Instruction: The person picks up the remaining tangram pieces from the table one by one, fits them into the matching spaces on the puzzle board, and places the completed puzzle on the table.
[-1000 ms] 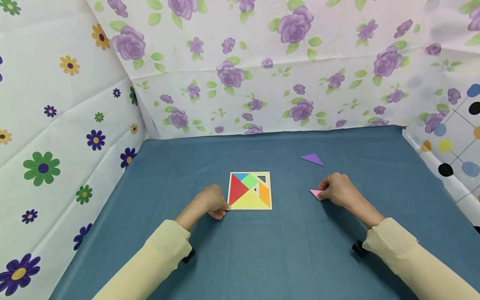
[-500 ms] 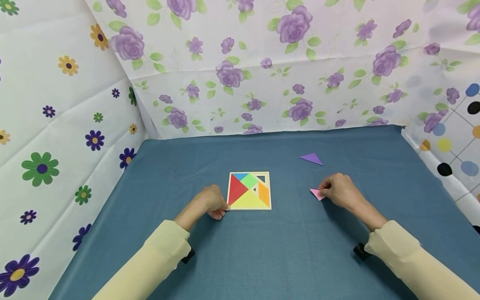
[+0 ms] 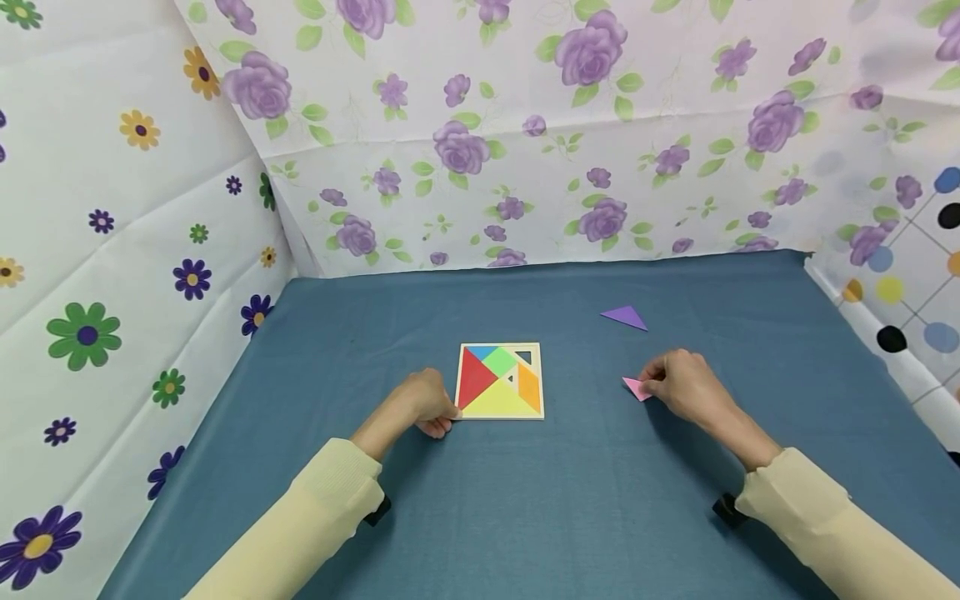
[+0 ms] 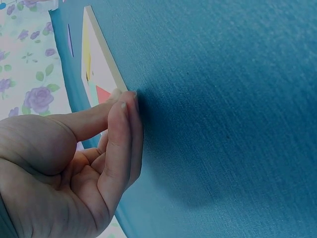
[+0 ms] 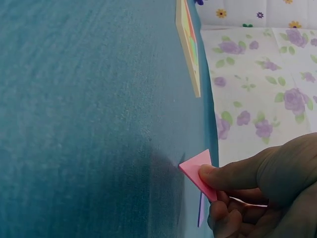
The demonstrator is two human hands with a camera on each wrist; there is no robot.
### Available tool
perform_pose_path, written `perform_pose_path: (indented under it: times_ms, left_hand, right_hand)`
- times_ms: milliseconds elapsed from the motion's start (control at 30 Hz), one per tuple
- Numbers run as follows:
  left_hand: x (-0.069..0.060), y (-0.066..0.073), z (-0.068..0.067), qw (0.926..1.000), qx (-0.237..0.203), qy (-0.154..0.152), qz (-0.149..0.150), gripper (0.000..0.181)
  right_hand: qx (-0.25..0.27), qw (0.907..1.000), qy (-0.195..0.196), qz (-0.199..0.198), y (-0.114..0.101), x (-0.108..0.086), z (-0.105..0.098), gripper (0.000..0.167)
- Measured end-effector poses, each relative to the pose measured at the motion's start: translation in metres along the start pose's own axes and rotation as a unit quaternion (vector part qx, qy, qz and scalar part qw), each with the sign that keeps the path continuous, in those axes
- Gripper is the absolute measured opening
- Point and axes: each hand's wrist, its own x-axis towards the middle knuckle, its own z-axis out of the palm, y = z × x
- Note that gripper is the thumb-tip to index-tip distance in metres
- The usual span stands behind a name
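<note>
A blue cloth (image 3: 570, 500) covers the table. On its middle lies the puzzle board (image 3: 536, 356), holding five coloured pieces. The left hand (image 3: 427, 402) pinches the board's near left corner. The right hand (image 3: 681, 382) grips, thumb against fingers, the pink triangle (image 5: 195, 167); beyond it, the purple triangle (image 3: 627, 317) lies on the cloth.

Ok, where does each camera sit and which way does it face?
Head: worn on the head, looking forward and down at the tray; left grip, right grip and sleeves show.
Left wrist: worn there, looking at the left grip on the tray's corner; that grip shows large.
Right wrist: worn there, looking at the right grip pinching the pink triangle; that grip shows large.
Shared by head and right wrist: pink triangle, purple triangle.
</note>
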Motion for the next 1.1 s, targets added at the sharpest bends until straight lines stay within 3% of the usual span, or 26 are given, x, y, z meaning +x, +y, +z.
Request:
perform_pose_path:
  times_ms: [333, 1100]
  left_hand:
    - [-0.001, 0.0, 0.0, 0.9999, 0.008, -0.001, 0.014, 0.02]
    - [0.001, -0.003, 0.0, 0.9999, 0.003, -0.007, 0.013, 0.02]
  right_hand:
    - [-0.007, 0.9989, 0.037, -0.026, -0.001, -0.01, 0.004, 0.005]
    - [-0.042, 0.9979, 0.047, 0.016, -0.001, -0.021, 0.004, 0.006]
